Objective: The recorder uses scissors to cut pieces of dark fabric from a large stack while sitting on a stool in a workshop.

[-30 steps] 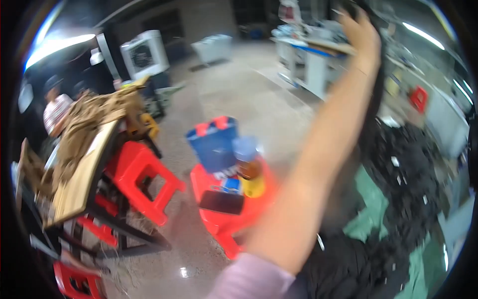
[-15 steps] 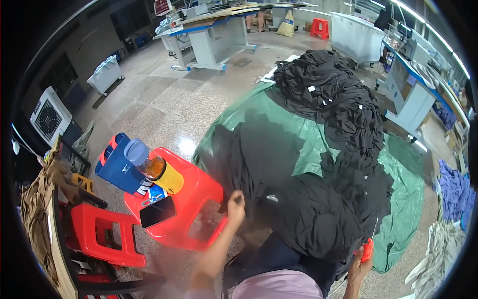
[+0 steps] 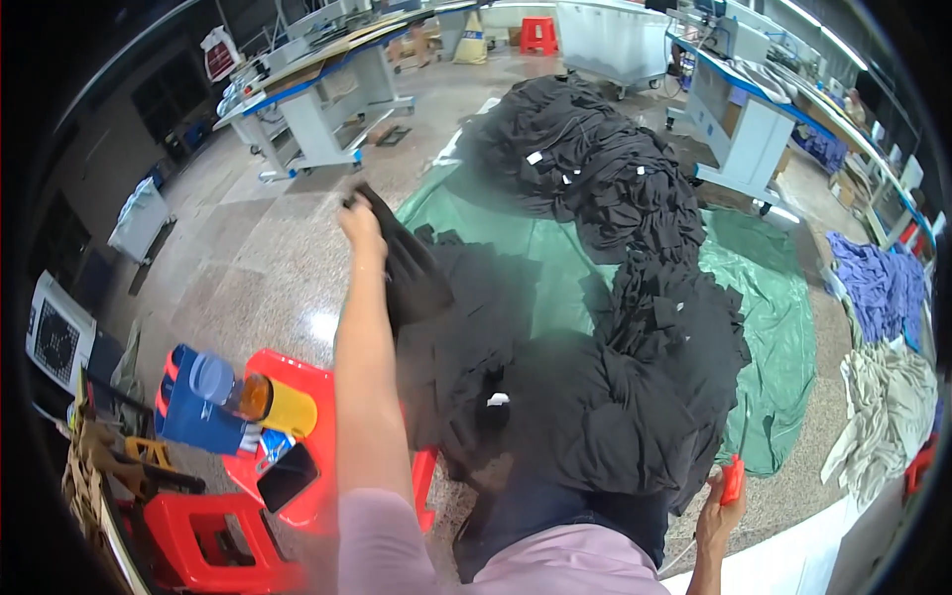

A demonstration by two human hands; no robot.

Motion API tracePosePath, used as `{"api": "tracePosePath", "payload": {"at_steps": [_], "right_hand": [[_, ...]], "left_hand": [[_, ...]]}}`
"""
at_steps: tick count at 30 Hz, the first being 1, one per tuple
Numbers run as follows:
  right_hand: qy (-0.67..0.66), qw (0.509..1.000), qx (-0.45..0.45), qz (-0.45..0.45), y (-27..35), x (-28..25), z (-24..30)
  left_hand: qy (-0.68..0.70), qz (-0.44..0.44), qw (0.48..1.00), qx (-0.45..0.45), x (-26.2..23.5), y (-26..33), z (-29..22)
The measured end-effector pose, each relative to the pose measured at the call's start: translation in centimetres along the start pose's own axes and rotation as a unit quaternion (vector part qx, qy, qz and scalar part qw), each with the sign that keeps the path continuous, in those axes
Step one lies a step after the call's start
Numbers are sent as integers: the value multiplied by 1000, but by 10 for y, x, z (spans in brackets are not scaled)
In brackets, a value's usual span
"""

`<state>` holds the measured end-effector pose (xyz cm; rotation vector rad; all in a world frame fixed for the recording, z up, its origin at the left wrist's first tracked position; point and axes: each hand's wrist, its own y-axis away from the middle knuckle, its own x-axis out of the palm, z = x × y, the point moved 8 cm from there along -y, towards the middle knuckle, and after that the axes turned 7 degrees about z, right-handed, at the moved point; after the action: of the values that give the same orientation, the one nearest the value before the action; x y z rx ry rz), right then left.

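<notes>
Watching remotely, I see the left hand (image 3: 363,226) clamped on one dark cloth (image 3: 409,270), beside dark heaps (image 3: 635,407) still left on the green sheet (image 3: 778,347), the right hand (image 3: 716,518), well apart, gripping a red handle (image 3: 733,482).

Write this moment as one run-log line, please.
left hand: holds dark cloth | right hand: holds red object | dark fabric heap: on green sheet | red stool: bears phone, bottle
</notes>
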<state>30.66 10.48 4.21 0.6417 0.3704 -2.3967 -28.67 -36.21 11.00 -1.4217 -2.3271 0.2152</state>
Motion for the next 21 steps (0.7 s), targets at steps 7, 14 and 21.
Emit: {"api": "tracePosePath", "payload": {"at_steps": [7, 14, 21], "right_hand": [[48, 998, 34, -7, 8, 0, -15], [-9, 998, 27, 56, -4, 21, 16], [157, 984, -73, 34, -4, 16, -4]], "left_hand": [[356, 212, 906, 85, 34, -87, -155], [224, 175, 950, 126, -88, 140, -113], [-461, 270, 845, -16, -227, 385, 49]]}}
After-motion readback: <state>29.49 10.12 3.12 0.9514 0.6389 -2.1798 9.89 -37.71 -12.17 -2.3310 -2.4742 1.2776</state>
